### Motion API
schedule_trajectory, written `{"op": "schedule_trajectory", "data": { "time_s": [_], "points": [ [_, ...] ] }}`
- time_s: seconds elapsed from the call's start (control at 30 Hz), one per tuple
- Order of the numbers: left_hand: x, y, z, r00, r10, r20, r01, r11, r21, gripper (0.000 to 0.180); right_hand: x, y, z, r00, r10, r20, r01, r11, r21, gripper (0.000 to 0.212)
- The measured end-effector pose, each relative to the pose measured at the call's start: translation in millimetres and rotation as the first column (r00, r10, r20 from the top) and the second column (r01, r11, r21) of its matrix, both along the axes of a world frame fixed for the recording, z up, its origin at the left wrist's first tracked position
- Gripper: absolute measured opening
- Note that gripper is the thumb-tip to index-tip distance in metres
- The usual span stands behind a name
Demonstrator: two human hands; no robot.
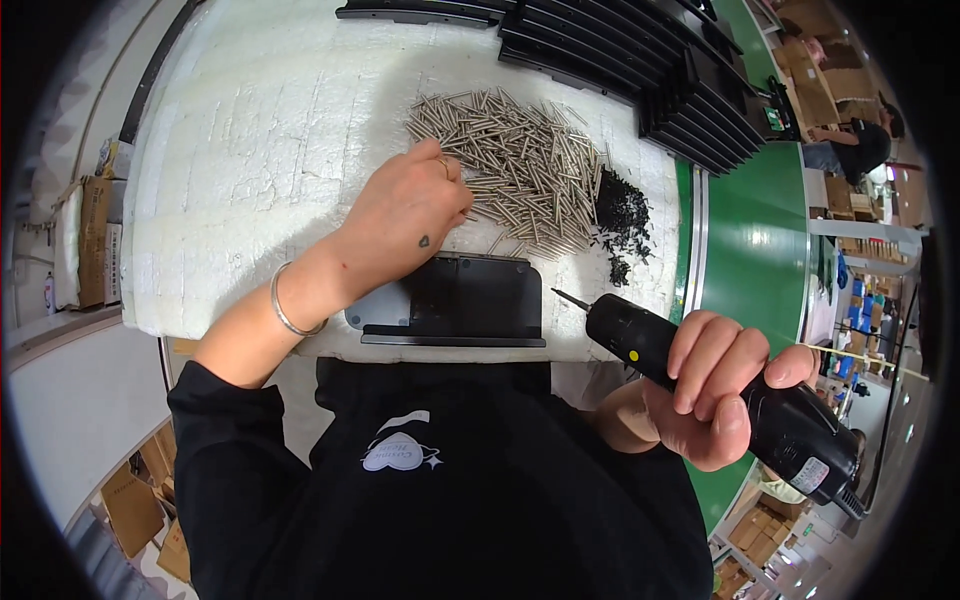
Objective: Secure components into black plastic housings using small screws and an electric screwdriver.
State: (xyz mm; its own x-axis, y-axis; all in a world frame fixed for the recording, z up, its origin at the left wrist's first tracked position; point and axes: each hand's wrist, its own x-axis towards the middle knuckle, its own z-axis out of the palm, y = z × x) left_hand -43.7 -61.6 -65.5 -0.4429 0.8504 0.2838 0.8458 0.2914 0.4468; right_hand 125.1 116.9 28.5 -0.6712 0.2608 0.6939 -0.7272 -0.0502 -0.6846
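My right hand [715, 385] is wrapped round a black electric screwdriver [632, 335], which tilts with its thin bit pointing up and left. Beyond my left hand [405, 210] spreads a pile of slim silver metal pins [530, 175]. The left fingers are curled together at the near left edge of that pile, and whatever they pinch is hidden. Below the left wrist lies a flat black plate [480, 300] with rounded far corners and a raised near edge. The bit's tip is just right of the plate, apart from it. A heap of small black screws [622, 215] sits right of the pins.
White foam sheeting [250, 150] covers the work surface. Stacked black metal panels [590, 55] stand at the far right. A green bench [750, 250] runs along the right, with a person [860, 145] beyond it. Cardboard boxes [95, 240] stand at the left.
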Motion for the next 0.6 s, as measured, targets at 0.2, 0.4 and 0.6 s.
{"op": "schedule_trajectory", "data": {
  "time_s": [0.2,0.4,0.6],
  "points": [
    [8.9,-7.3,9.6,0.999,0.028,-0.043,-0.026,0.999,0.037,0.006,-3.4,-6.6,-2.4,1.000,-0.012,0.005,0.012,1.000,-0.013,0.032],
    [34.9,-49.9,21.1,0.973,0.168,0.156,-0.194,0.966,0.168,0.014,-15.2,-19.5,-5.9,0.986,0.137,0.093,-0.132,0.989,-0.061,0.042],
    [48.1,-59.7,12.4,0.944,0.227,0.241,-0.281,0.934,0.220,0.023,-47.7,-43.9,-31.1,0.973,0.226,0.041,-0.221,0.970,-0.102,0.041]
  ]
}}
